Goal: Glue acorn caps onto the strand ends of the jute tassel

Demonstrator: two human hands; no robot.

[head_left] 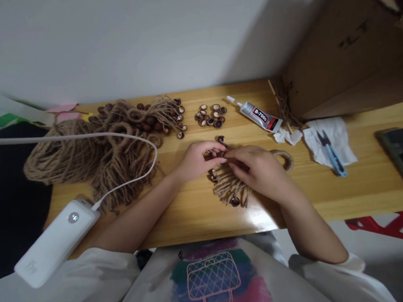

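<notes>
In the middle of the table lies a jute tassel (232, 183), its cord strands fanned towards me. A wrapped jute ring (285, 159) shows beyond my right hand. My left hand (200, 160) pinches a small dark brown nut shell (223, 154) between thumb and fingertips. My right hand (258, 168) lies over the tassel, its fingers closed on the jute cord and meeting the left fingertips; they partly hide the cord ends. Shell halves sit at several strand ends, one at the near end (235, 201) and another at the far end (221, 139).
Loose shell halves (210, 116) lie behind my hands, beside a glue tube (259, 116). Blue thread snips (333, 155) rest on white tissue (346, 139). Left are a twine skein (64, 151), finished tassels (121, 173) and a cabled power bank (57, 244). A carton (345, 58) and phone (400, 154) stand right.
</notes>
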